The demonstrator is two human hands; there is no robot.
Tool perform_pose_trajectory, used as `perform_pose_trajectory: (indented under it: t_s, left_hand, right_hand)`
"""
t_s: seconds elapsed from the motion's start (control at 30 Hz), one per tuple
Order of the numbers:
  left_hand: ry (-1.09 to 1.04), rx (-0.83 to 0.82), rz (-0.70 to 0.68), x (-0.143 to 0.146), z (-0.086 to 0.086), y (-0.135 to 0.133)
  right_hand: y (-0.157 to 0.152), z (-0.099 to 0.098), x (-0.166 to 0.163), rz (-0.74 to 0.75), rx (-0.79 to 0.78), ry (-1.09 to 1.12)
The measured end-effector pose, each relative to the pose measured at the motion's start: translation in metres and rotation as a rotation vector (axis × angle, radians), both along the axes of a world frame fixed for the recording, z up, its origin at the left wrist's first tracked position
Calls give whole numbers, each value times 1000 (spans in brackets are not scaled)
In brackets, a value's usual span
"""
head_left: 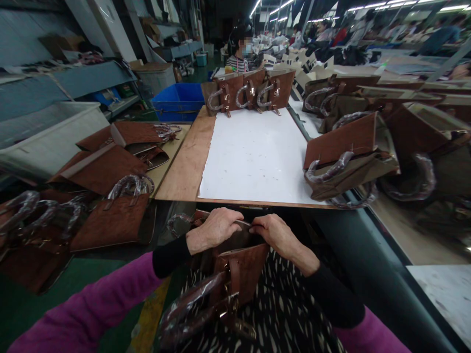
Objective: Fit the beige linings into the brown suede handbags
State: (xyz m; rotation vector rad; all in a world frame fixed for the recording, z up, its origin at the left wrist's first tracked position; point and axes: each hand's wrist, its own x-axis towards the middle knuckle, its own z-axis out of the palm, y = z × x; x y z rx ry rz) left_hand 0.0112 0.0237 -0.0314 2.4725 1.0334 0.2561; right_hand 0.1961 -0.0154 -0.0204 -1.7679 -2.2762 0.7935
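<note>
A brown handbag (245,274) rests on my lap, its top opening toward the table edge. Its handles (195,304) are wrapped in clear plastic and hang toward me, beside gold-coloured metal fittings. My left hand (216,229) is closed on the far rim of the bag's opening, fingers bent over the edge. Close beside it, my right hand (276,236) pinches the same rim between thumb and fingers. A small gap lies between the two hands. The bag's inside is dark and mostly hidden.
Ahead is a table with a white sheet (253,157). Three brown bags (283,90) stand at its far end. More bags lie in piles at left (106,169) and right (342,142). A blue bin (178,100) stands behind. A masked person (238,54) is beyond the table.
</note>
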Motion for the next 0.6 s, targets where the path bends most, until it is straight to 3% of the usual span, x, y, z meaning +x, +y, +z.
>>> perform_pose_trajectory:
  t_s: [0.33,0.6]
  left_hand:
    - [45,20,1,5,2,1]
    - [5,-39,38,8,4,-1]
  right_hand:
    - [8,0,-6,78,64,-86]
    - [7,-2,-7,21,-35,135]
